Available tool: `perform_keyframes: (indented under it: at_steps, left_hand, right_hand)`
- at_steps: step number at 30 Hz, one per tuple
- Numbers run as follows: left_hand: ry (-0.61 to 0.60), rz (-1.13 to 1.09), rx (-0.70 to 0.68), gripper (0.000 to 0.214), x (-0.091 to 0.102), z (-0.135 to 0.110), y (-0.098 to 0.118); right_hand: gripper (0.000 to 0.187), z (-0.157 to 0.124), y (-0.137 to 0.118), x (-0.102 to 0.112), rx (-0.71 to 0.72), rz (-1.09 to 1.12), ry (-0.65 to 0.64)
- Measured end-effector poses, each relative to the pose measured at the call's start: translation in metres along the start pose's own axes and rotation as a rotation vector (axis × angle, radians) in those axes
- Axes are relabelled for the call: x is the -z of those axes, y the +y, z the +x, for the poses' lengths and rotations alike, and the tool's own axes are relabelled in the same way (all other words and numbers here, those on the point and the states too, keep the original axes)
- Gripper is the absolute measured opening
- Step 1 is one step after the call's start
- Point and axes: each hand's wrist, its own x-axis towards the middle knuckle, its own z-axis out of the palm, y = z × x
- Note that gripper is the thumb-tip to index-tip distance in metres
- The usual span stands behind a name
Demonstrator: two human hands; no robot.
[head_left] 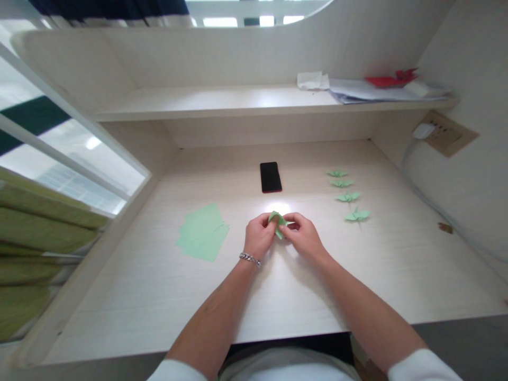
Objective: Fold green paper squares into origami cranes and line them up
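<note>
Between my two hands is a small piece of folded green paper [278, 218], partly hidden by the fingers. My left hand [259, 233], with a silver chain bracelet [250, 259] at its wrist, pinches the paper from the left. From the other side my right hand [305, 235] grips its right edge with thumb and fingers. Both hands are just above the desk at its middle. Off to the left lies a loose stack of green paper sheets [202, 233]. On the right, several folded green paper cranes [357, 215] stand in a column.
A black phone [271, 177] lies on the desk [159, 296] beyond my hands. The shelf [222, 100] above holds papers [357, 91] and a red folded paper [387, 81]. A white cable [420, 196] runs down the right side from a wall socket [450, 135].
</note>
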Motion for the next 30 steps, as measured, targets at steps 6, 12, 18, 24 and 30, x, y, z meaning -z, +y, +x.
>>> perform_keyframes:
  at_steps: [6, 12, 18, 24, 30]
  left_hand:
    - [0.004, 0.044, -0.014, 0.030, 0.002, -0.001, 0.002]
    - [-0.024, 0.050, -0.008, 0.028, 0.002, -0.002, 0.002]
    - [-0.021, 0.035, -0.017, 0.026, 0.002, -0.003, 0.005]
    - [-0.053, 0.026, -0.047, 0.023, 0.001, -0.004, 0.004]
    - [-0.050, -0.028, -0.048, 0.021, -0.001, -0.002, 0.001]
  right_hand:
    - [0.040, 0.003, -0.002, 0.002, -0.261, 0.381, -0.090]
    - [0.037, 0.006, -0.004, 0.008, -0.332, 0.485, -0.112]
    - [0.042, 0.008, 0.007, 0.010, -0.272, 0.379, -0.134]
    - [0.042, 0.009, 0.010, 0.012, -0.242, 0.331, -0.124]
    - [0.042, 0.010, 0.006, 0.019, -0.203, 0.271, -0.143]
